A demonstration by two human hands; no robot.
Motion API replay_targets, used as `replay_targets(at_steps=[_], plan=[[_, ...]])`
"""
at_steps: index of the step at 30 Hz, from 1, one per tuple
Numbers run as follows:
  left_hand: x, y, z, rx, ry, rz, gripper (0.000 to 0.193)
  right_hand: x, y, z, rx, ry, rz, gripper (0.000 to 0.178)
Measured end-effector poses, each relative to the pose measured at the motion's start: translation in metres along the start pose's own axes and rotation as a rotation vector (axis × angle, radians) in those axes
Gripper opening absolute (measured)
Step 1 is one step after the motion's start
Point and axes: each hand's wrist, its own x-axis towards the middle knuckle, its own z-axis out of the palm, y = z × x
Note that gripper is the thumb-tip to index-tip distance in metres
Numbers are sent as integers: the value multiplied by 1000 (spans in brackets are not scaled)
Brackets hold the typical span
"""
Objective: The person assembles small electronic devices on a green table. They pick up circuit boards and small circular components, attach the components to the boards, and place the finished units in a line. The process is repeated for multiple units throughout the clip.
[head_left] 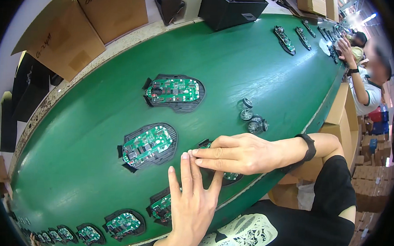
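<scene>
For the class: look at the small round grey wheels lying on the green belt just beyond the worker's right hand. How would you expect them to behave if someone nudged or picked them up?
The small round grey wheels would probably roll if set on edge, being disc-shaped; several lie flat, so a nudge might only slide them across the smooth green belt. They look light for their size. Being tiny, they may be fiddly to pinch.

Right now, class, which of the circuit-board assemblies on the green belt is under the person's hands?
The assembly nearest the belt's near edge, mostly hidden under the right hand and left hand; the others lie untouched.

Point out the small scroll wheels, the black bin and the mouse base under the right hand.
scroll wheels [253,119], head view, middle of cluster.
black bin [232,11], head view, front wall.
mouse base [230,176], head view, green board edge.
</scene>
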Motion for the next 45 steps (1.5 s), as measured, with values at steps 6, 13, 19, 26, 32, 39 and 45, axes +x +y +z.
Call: replay_targets(at_steps=[6,13,19,26,32,39,45], plan=[[1,0,-1,-3,12,8,45,2,-9,-4,-23,51,108,54],[5,-2,-6,10,-16,27,43,2,-10,-10,-120,66,134,42],[6,-5,-7,-21,-7,30,43,3,-5,-11,-119,33,151,49],[6,-7,-7,-23,-31,51,43,12,-13,-20,-124,-55,218,44],[12,-11,-7,-23,7,84,46,24,-14,-27,-65,-176,258,40],[12,-13,1,-26,68,63,42,1,-22,-3,-323,50,97,45],[15,-19,2,-68,124,63,33,-11,-23,6,-573,172,66,44]])
